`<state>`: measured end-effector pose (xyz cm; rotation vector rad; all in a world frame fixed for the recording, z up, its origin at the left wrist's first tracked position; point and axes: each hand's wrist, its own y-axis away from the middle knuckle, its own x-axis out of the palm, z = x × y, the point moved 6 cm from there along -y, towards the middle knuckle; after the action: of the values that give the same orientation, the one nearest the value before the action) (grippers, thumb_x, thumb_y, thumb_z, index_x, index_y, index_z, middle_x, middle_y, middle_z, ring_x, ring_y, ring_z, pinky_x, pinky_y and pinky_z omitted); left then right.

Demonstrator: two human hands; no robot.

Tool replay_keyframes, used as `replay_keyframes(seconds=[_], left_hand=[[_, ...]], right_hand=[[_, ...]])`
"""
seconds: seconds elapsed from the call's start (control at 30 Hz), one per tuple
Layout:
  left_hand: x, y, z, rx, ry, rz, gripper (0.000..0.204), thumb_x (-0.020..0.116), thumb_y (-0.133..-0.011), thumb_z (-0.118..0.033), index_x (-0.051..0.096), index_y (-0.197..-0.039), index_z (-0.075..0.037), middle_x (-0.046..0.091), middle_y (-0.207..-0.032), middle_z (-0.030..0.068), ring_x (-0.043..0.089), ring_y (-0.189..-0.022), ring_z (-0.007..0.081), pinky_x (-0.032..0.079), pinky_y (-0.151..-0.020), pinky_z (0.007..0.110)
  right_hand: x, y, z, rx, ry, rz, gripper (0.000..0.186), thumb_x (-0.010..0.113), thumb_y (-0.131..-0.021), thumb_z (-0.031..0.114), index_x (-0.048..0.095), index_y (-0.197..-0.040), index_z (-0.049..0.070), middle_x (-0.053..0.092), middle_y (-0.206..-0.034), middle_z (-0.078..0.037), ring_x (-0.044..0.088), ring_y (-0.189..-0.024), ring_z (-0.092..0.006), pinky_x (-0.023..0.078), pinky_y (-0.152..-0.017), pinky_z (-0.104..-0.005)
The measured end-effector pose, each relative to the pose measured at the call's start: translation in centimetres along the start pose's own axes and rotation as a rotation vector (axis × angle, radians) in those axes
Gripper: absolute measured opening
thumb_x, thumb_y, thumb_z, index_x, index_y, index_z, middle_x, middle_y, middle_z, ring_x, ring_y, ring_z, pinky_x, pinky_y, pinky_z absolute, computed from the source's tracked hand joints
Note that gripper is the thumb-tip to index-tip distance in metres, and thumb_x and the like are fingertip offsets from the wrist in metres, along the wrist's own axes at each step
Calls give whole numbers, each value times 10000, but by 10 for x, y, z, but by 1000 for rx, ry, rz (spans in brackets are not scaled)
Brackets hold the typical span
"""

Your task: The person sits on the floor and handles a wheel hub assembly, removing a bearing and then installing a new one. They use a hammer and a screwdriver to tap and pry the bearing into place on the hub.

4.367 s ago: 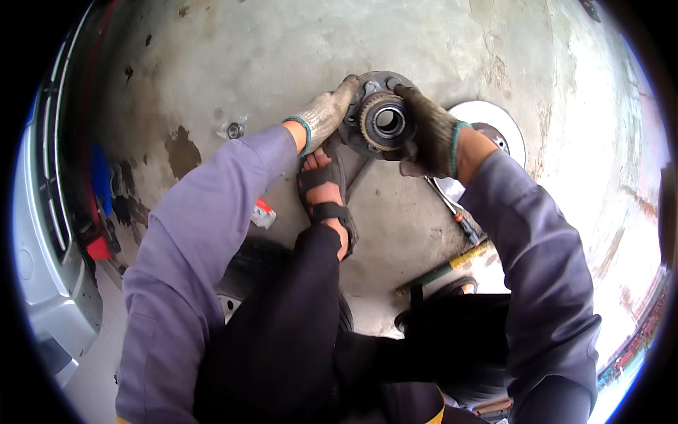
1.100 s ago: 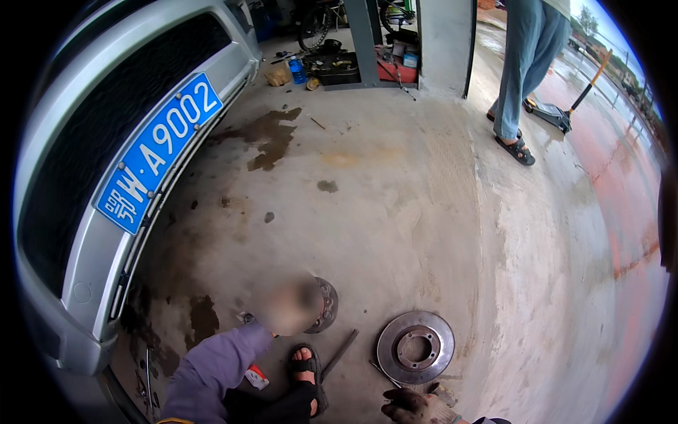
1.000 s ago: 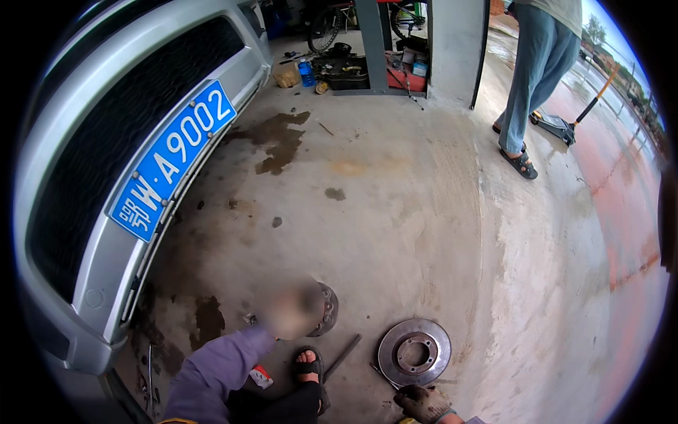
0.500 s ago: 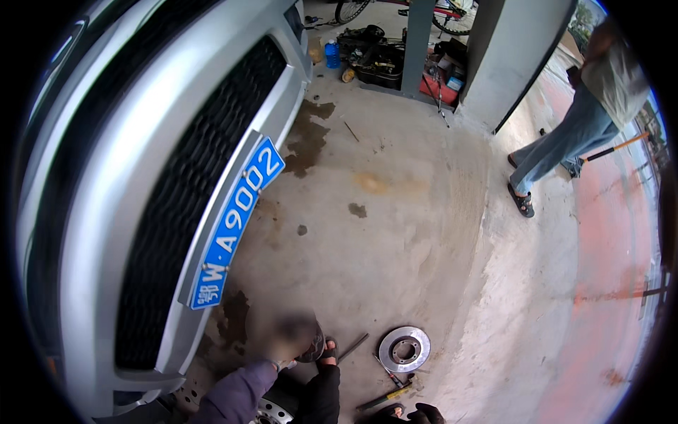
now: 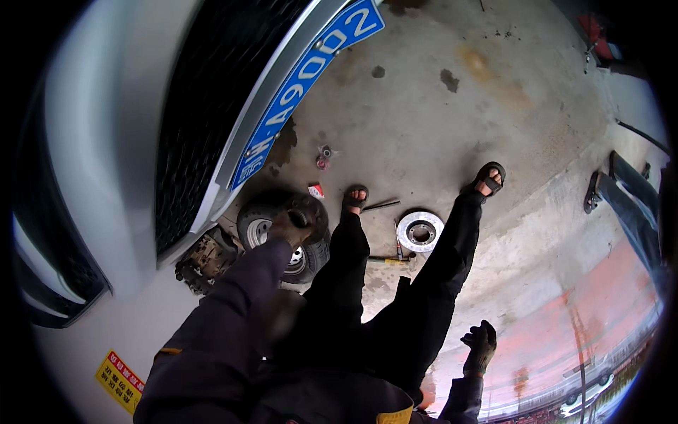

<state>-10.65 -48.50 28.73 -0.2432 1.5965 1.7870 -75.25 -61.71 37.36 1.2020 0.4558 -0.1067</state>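
Wheel hub [image 5: 316, 210] is held up in the gloved left hand [image 5: 284, 230], fingers wrapped on its edge (exact finger placement too dark to tell), with the silver car front [image 5: 127, 141] to its left and tyred wheels [image 5: 318, 263] behind it in this view. Being apparently heavy and possibly greasy, it merits a deep, full-palm grip, well clear of the bodywork and the sandalled left foot [image 5: 355, 199]. Further right, the brake disc [image 5: 407, 233] lies flat on the concrete [image 5: 438, 134], and the gloved right hand [image 5: 480, 346] hangs well apart, fingers loosely parted, apparently holding nothing.
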Motion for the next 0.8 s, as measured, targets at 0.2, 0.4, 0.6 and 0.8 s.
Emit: replay_keyframes(seconds=[0.2,0.4,0.6,0.8], left_hand=[[18,56,-5,-161,102,25,945,840,-774,-571,503,-1449,-3,626,-1390,215,638,-1263,330,532,-1075,427],[86,85,-206,-106,174,17,961,838,-745,-612,504,-1443,-42,619,-1370,219,640,-1240,381,538,-1051,477],[57,67,-347,-23,148,21,978,836,-715,-653,505,-1437,-82,612,-1349,222,642,-1217,431,543,-1026,527],[-44,40,-457,-34,199,-19,974,837,-716,-644,473,-1462,-134,569,-1362,256,621,-1230,486,537,-1023,577]], right_hand=[[-1,-125,170,-111,142,233,408,586,-1057,276,599,-1375,20,713,-1019,-143,709,-795,-219,632,-756,-369],[-45,-219,365,-146,-14,229,377,664,-1031,232,623,-1331,6,733,-972,-195,746,-743,-287,659,-688,-419],[-25,-226,549,-363,88,271,277,631,-984,120,676,-1220,-18,721,-1006,-124,728,-780,-210,621,-687,-327],[75,-237,716,-687,358,454,292,624,-1027,126,655,-1298,21,749,-1089,-115,748,-898,-183,629,-788,-311]])
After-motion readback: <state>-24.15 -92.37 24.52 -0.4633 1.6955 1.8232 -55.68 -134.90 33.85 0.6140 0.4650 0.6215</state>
